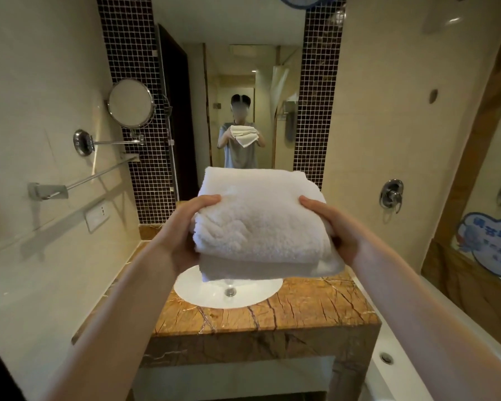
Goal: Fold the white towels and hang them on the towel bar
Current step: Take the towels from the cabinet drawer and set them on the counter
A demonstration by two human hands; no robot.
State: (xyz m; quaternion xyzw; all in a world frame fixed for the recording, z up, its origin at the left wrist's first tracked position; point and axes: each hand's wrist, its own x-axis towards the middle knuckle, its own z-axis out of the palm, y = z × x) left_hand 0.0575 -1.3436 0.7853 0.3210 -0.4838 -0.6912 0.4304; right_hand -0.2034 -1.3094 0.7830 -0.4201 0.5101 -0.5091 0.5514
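Both forearms extended; left hand [182, 227] and right hand [336, 227] closed on opposite sides of folded white towel [258, 227], keeping layers together. Towel held above sink [229, 287]; towel bar [99, 175] left of sink, bare.

Blue cloud-shaped sticker [490, 244] on the glass panel at right: carried white Chinese characters, too blurred to read. No other legible text.
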